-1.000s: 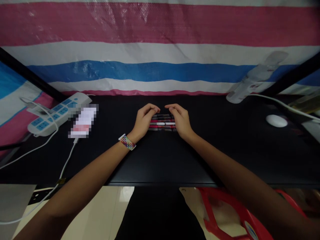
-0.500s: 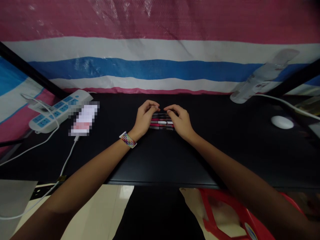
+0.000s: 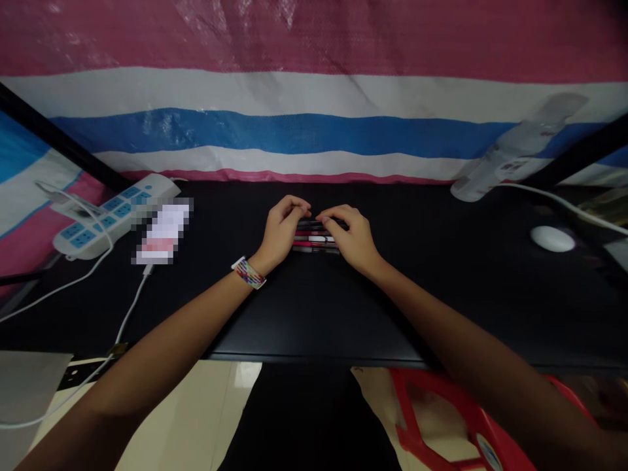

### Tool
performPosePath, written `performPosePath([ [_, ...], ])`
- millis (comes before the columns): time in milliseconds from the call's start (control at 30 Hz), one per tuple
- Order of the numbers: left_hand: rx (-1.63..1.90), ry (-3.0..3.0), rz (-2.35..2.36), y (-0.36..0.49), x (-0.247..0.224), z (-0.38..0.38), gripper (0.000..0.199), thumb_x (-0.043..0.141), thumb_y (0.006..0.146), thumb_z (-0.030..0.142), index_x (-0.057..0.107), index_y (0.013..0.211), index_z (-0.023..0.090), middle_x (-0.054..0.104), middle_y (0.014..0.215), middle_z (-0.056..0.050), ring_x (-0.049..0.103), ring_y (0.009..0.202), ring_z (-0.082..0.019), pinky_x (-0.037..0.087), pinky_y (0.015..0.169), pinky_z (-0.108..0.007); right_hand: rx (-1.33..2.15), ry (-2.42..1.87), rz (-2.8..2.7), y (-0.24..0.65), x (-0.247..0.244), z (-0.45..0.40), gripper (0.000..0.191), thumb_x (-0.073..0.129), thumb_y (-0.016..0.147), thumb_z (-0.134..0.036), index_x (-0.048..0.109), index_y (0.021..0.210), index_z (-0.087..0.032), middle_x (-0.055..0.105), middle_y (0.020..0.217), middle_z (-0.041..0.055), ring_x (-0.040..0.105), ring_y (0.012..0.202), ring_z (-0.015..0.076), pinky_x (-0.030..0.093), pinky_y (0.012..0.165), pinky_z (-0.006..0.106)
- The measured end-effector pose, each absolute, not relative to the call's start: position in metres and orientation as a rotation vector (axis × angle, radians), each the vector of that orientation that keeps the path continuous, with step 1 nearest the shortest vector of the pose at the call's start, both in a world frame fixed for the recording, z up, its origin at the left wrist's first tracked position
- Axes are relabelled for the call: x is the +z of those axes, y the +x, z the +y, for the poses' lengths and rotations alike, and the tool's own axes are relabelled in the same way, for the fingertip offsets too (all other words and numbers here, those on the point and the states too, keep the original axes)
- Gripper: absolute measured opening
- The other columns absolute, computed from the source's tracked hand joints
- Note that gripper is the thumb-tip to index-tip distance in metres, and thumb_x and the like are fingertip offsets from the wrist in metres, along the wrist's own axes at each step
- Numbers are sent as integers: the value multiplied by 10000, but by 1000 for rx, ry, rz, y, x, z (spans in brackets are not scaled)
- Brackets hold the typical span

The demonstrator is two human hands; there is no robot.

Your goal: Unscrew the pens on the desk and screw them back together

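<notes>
A row of several pens (image 3: 314, 240), with dark, red and white barrels, lies crosswise on the black tabletop (image 3: 318, 307). My left hand (image 3: 284, 226) curls round the left ends of the row, its thumb and index fingertips together just beyond the farthest dark pen. From the right, my right hand (image 3: 350, 235) bends over the other ends, thumb and index finger closed in a pinch. Both sets of fingertips nearly meet at the far side. Whatever lies between them is hidden, and my hands cover the pen ends. A multicoloured woven band (image 3: 249, 272) circles my left wrist.
On the left lie a white power strip (image 3: 118, 212) and a blurred-out phone (image 3: 164, 229) with its white cable (image 3: 130, 307). A clear bottle (image 3: 510, 154) leans at the back right, near a white mouse (image 3: 553, 239). Below the table edge is a red stool (image 3: 412, 418).
My right hand has shifted slightly left, bringing its fingertips closer to those of my left hand. The pens remain in about the same place.
</notes>
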State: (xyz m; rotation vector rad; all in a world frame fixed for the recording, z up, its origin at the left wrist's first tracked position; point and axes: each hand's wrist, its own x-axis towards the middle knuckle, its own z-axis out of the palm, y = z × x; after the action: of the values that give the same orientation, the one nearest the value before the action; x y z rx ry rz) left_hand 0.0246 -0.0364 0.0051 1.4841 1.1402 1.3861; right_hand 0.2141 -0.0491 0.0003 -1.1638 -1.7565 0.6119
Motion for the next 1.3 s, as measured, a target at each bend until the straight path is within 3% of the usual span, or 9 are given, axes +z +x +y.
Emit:
performPosePath([
  [333,1394,1491,1216,18,4,-31,175,597,1009,162,730,913,222,769,878,-30,741,931,-199,569,936,-354,452,-872,-2000,212,4,-64,222,700,965,-193,801,781,-262,841,1187,76,672,1339,360,529,1157,589],
  [500,1415,1531,1195,18,-1,-30,168,605,1006,172,733,913,227,767,873,-34,738,909,-203,572,906,-364,468,-812,-2083,208,5,-70,223,724,934,-158,747,746,-275,829,1156,67,660,1369,371,519,1167,623],
  [667,1406,1552,1198,17,-1,-30,170,596,1014,164,727,924,225,769,881,-35,735,912,-202,575,918,-369,526,-818,-2065,210,10,-70,181,747,938,-161,755,800,-277,826,1186,61,687,1314,348,536,1137,600],
  [900,1405,1545,1209,18,0,-30,180,593,1016,158,721,912,228,763,875,-30,733,912,-203,572,904,-363,380,-730,-2368,222,17,-72,111,876,871,-237,770,862,-270,787,1260,104,620,1397,400,470,1178,629],
  [1133,1423,1637,1145,17,5,-32,169,612,1034,220,723,907,225,754,898,-34,732,917,-204,574,908,-361,409,-714,-2367,222,19,-71,119,802,888,-160,741,847,-253,813,1156,93,668,1202,354,535,1056,571],
  [1300,1402,1673,1004,14,11,-35,316,575,1106,396,737,889,232,752,876,-58,716,881,-211,586,894,-371,569,-658,-2181,224,28,-73,98,742,935,-201,749,874,-278,836,1009,46,743,1032,290,604,979,490],
])
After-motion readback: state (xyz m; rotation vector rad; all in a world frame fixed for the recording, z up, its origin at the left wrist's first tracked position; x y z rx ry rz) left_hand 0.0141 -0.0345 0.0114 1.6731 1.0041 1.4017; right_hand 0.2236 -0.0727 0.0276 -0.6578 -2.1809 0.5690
